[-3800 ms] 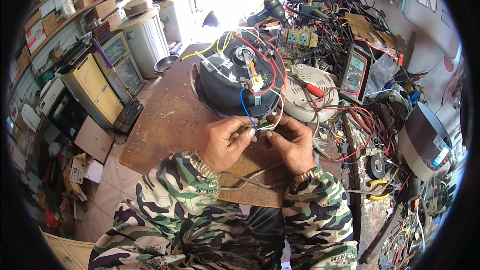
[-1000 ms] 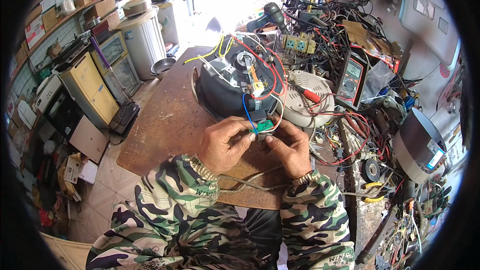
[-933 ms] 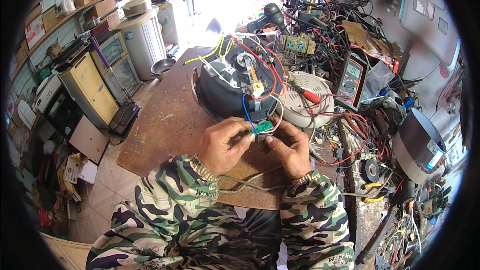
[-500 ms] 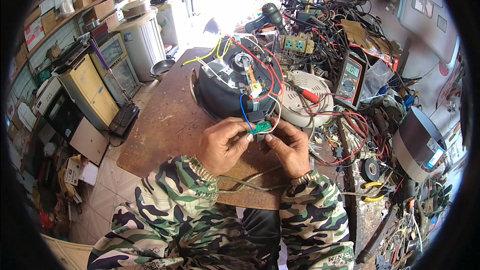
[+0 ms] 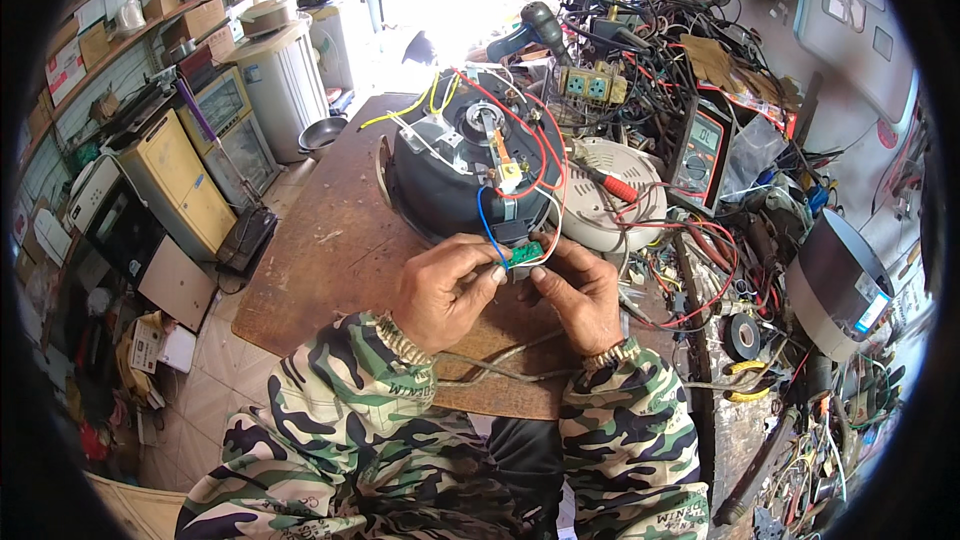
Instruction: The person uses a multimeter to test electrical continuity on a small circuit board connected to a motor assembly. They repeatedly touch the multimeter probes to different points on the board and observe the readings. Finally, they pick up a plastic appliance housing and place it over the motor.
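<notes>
Your left hand [image 5: 445,290] and right hand [image 5: 580,300] are pinching the circuit board [image 5: 526,254] just beside the black appliance body [image 5: 430,180]; its green face, earlier mostly hidden, is now lying open to your eyes.

Repair workshop, clearly: opened-up black appliance [image 5: 450,180] on scuffed wooden desk [image 5: 320,255] mid-frame, multimeter [image 5: 702,155] right of centre, cable heap [image 5: 665,35] upper right (serious clutter), black tape roll [image 5: 742,337] lower right, boxes [image 5: 95,44] shelved upper left.
</notes>
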